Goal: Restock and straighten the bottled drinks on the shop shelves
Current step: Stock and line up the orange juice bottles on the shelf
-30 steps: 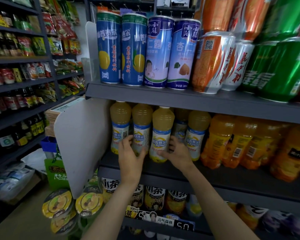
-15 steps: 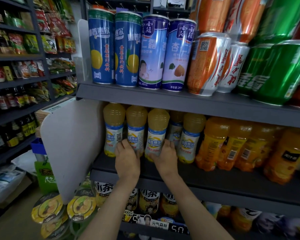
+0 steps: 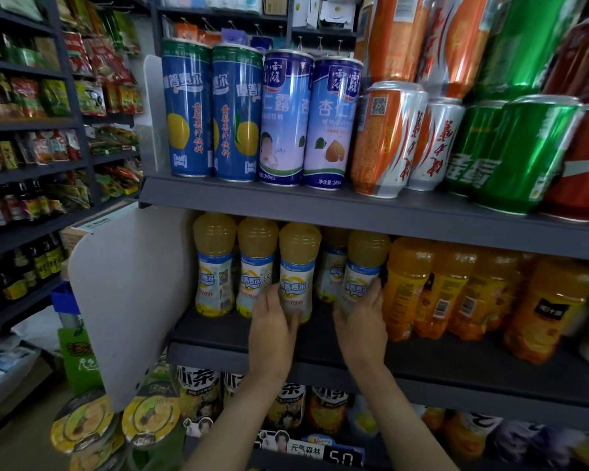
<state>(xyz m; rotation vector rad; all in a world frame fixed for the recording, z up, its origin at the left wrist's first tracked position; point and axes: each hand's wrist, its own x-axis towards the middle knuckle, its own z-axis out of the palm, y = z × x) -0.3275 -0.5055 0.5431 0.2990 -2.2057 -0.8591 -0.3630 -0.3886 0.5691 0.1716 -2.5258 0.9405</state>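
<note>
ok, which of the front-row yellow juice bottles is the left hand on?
The third bottle from the left divider; the left hand grips its base. The right hand holds the next one.

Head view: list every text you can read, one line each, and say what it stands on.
"240mL": foot of the pale blue can on the upper shelf.
"杏仁": the can to its right.
"元气森林": price strip on the lowest shelf edge.
"50": dark tag beside it.
"茶": bottle on the lowest shelf.
Yellow juice bottle labels, QR codes and barcodes: too blurred to read.
</note>
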